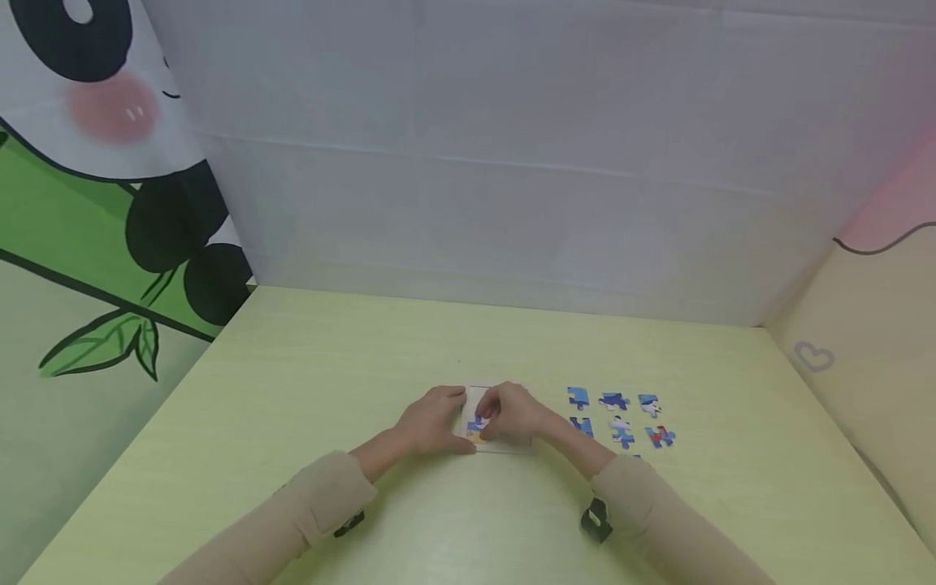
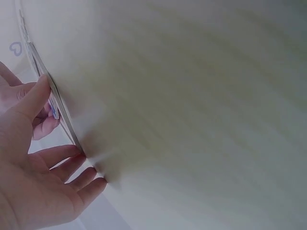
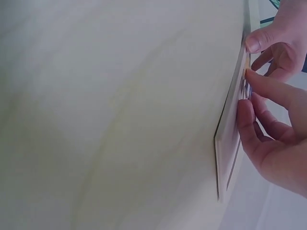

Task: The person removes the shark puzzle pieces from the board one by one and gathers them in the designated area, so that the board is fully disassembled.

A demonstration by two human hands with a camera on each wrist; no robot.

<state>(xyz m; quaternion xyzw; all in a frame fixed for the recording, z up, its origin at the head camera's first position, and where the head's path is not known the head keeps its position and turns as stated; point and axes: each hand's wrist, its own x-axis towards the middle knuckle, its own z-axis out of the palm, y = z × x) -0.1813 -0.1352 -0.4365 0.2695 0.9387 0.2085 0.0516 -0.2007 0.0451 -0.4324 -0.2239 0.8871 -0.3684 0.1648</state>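
A thin, pale puzzle board lies flat on the table in the head view, with some blue and yellow puzzle pieces at its left side. My left hand holds the board by its left side, thumb at the near edge and fingers toward the far one. Over the board, my right hand pinches a small puzzle piece, which its fingers partly cover. In the right wrist view, the right hand's fingertips are down at the board's surface, close to the left thumb.
Several loose blue, white and red puzzle pieces lie in rows to the right of the board; the right forearm partly hides the nearer ones. A pale table bears everything. A white cloth wall stands behind it, with printed panels at both sides.
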